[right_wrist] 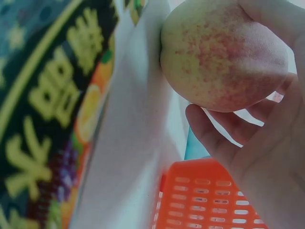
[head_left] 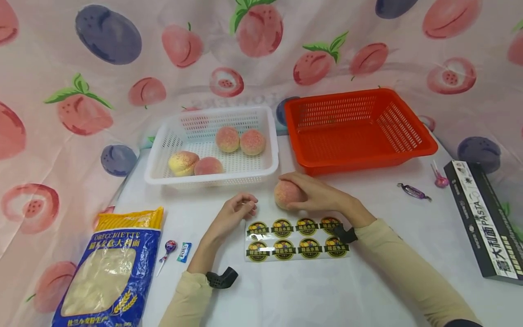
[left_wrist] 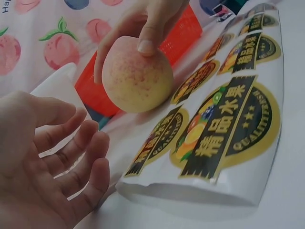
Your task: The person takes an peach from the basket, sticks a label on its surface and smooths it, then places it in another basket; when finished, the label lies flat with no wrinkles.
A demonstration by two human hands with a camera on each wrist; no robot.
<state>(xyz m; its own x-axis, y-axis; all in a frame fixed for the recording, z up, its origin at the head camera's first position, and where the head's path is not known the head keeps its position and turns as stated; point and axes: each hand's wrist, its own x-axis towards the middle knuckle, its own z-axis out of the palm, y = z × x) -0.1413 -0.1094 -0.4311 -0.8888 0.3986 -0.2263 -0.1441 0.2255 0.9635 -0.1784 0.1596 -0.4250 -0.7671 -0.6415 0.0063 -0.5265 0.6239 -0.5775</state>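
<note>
A pinkish-yellow peach is gripped by my right hand, thumb on the near side and fingers over its top, just behind the sticker sheet. Round black-and-gold fruit labels in two rows cover that sheet. My left hand holds nothing; its fingers are loosely bent beside the sheet's left end, as the left wrist view also shows. Behind the hands, a white basket contains several peaches. To its right is a red basket with nothing in it.
At the left lies a blue and yellow orecchiette bag, with a lollipop and a small blue-white candy beside it. On the right are a purple wrapped candy, a pink lollipop and a black pasta box. Fruit-print cloth hangs behind.
</note>
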